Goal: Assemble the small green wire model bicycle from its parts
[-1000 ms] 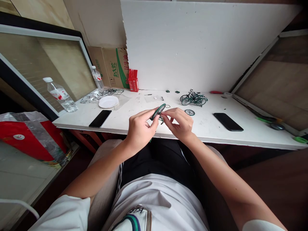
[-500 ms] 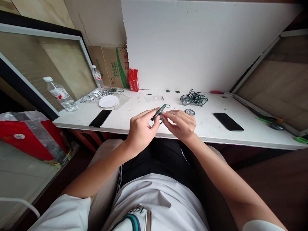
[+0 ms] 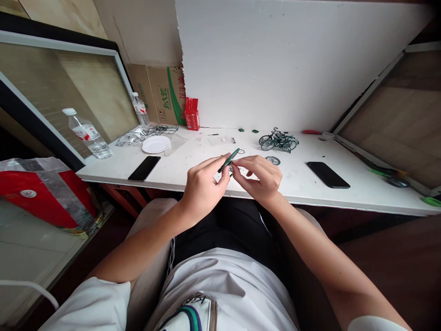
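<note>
Left hand (image 3: 204, 186) pinches a green wheel (image 3: 230, 158); what the right hand (image 3: 262, 180) grips is unclear (spoked wheel (image 3: 273, 160) lies unattached)

Two bottles (image 3: 87, 136), two phones (image 3: 328, 174), one plate (image 3: 156, 144).
</note>
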The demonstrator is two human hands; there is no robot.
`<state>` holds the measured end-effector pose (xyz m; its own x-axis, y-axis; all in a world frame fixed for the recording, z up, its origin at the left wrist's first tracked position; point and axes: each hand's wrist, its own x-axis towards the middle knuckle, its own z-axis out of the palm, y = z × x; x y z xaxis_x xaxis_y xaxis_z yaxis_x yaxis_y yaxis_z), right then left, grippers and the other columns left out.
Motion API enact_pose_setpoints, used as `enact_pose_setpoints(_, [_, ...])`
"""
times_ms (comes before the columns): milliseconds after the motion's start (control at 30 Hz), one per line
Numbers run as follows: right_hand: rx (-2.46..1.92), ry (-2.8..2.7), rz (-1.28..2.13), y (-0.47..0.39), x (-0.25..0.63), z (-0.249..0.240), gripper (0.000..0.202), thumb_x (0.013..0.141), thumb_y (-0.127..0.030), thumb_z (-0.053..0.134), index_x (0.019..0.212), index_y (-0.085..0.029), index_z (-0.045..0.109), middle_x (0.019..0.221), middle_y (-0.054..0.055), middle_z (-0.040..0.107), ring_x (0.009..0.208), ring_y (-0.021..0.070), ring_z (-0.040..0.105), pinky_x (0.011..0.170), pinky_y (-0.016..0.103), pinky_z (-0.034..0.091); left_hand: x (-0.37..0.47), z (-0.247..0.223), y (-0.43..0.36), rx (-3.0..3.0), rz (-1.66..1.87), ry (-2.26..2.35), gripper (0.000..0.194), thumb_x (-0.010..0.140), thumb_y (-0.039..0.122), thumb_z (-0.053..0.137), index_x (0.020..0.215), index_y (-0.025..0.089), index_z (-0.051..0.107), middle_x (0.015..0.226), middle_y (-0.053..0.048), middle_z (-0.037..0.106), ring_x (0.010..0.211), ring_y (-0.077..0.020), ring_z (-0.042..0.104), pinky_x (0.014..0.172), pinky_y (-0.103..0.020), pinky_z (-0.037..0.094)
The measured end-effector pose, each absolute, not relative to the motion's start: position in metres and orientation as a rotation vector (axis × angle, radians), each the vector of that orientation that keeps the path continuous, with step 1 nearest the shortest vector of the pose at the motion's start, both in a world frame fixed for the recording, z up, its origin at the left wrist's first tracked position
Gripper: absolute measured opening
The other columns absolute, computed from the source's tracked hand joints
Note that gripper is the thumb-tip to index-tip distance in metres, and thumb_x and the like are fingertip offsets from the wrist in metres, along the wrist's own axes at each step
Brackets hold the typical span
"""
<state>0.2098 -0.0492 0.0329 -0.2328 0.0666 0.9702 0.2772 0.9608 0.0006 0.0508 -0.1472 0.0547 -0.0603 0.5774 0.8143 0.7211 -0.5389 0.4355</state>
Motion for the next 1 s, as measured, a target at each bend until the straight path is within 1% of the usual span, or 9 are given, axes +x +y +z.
enact_pose_setpoints(100, [-0.25, -1.812, -0.179, -0.048, 0.21, 0.033, 0.011, 0.094, -0.02, 0.073, 0.101, -0.028, 0.077, 0.083, 0.003, 0.082, 0.069, 0.0197, 0.076, 0.064, 0.034, 0.064, 0.05, 0.055, -0.147, -2.066, -1.659, -1.439, 0.03, 0.1, 0.019, 0.06, 0.122, 0.016, 0.08, 0.106, -0.011, 0.081, 0.089, -0.0186, 0.076, 0.077, -0.024, 0.06])
enact_pose_setpoints(200, [-0.24, -1.832, -0.164, -0.045, 0.212, 0.034, 0.009, 0.095, -0.021, 0.075, 0.099, -0.028, 0.078, 0.084, 0.003, 0.082, 0.071, 0.0199, 0.077, 0.062, 0.034, 0.064, 0.05, 0.055, -0.147, -2.076, -1.649, -1.446, 0.029, 0.099, 0.017, 0.06, 0.121, 0.017, 0.08, 0.106, -0.011, 0.081, 0.085, -0.0173, 0.075, 0.076, -0.023, 0.06])
enact_pose_setpoints(400, [-0.108, -1.879, -0.219, -0.038, 0.217, 0.036, 0.021, 0.091, -0.014, 0.077, 0.106, -0.029, 0.078, 0.089, 0.002, 0.083, 0.077, 0.0197, 0.079, 0.065, 0.032, 0.064, 0.048, 0.055, -0.145, -2.101, -1.643, -1.458, 0.029, 0.098, 0.015, 0.061, 0.12, 0.016, 0.079, 0.104, -0.012, 0.081, 0.084, -0.0177, 0.075, 0.075, -0.024, 0.06])
enact_pose_setpoints(467, [-0.118, -1.885, -0.198, -0.038, 0.217, 0.036, 0.02, 0.092, -0.014, 0.077, 0.105, -0.028, 0.078, 0.088, 0.002, 0.083, 0.076, 0.0196, 0.079, 0.064, 0.032, 0.064, 0.047, 0.055, -0.144, -2.107, -1.64, -1.451, 0.029, 0.098, 0.015, 0.061, 0.12, 0.015, 0.08, 0.104, -0.012, 0.081, 0.086, -0.0183, 0.076, 0.076, -0.024, 0.06])
enact_pose_setpoints(567, [-0.186, -1.878, -0.054, -0.04, 0.216, 0.036, 0.012, 0.094, -0.019, 0.077, 0.102, -0.027, 0.08, 0.087, 0.004, 0.082, 0.073, 0.0196, 0.076, 0.06, 0.033, 0.062, 0.047, 0.056, -0.144, -2.107, -1.631, -1.454, 0.028, 0.098, 0.015, 0.062, 0.12, 0.016, 0.079, 0.103, -0.011, 0.081, 0.086, -0.0185, 0.076, 0.076, -0.024, 0.06])
enact_pose_setpoints(700, [-0.255, -1.856, 0.232, -0.044, 0.215, 0.039, 0.005, 0.094, -0.029, 0.079, 0.098, -0.026, 0.081, 0.088, 0.005, 0.08, 0.08, 0.0202, 0.074, 0.057, 0.031, 0.06, 0.045, 0.058, -0.144, -2.095, -1.623, -1.438, 0.027, 0.098, 0.015, 0.062, 0.119, 0.016, 0.079, 0.105, -0.011, 0.081, 0.086, -0.0177, 0.076, 0.076, -0.023, 0.059])
enact_pose_setpoints(867, [-0.335, -1.867, 0.55, -0.043, 0.216, 0.041, 0.022, 0.095, -0.046, 0.078, 0.093, -0.024, 0.079, 0.089, 0.007, 0.076, 0.086, 0.0197, 0.071, 0.061, 0.029, 0.061, 0.047, 0.057, -0.145, -2.115, -1.619, -1.432, 0.027, 0.099, 0.016, 0.061, 0.119, 0.018, 0.079, 0.108, -0.01, 0.081, 0.088, -0.0182, 0.075, 0.079, -0.025, 0.06])
enact_pose_setpoints(1000, [-0.345, -1.843, 0.642, -0.043, 0.216, 0.04, 0.027, 0.095, -0.05, 0.077, 0.093, -0.023, 0.077, 0.09, 0.007, 0.075, 0.087, 0.0193, 0.07, 0.064, 0.029, 0.061, 0.048, 0.056, -0.146, -2.106, -1.624, -1.425, 0.027, 0.099, 0.016, 0.061, 0.12, 0.018, 0.079, 0.108, -0.011, 0.081, 0.088, -0.0177, 0.075, 0.08, -0.025, 0.059])
